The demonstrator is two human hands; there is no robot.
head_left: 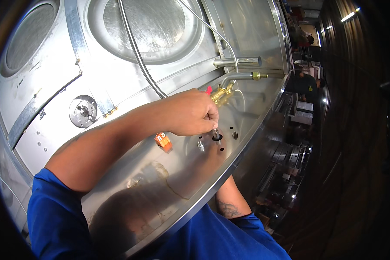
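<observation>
My left hand (194,112) reaches across the steel panel (251,110), its fingers closed in a pinch. Between the fingertips is the top of a small metal fitting (216,131), standing at a dark round hole (217,138) in the panel. Several smaller holes surround that one. A shiny threaded fitting (201,146) and a darker one (235,135) stand beside it. My right forearm (232,198) passes below the panel's front edge, and the right hand is hidden under it. Just beyond my left hand is a brass valve (223,92) with a red handle (209,90).
A bent metal pipe (240,76) with a brass nut and a straight pipe (238,62) stick out at the back. An orange connector block (163,141) lies near my left forearm. Corrugated conduit (136,47) runs down the steel tank wall (160,71). A person (307,84) stands far right.
</observation>
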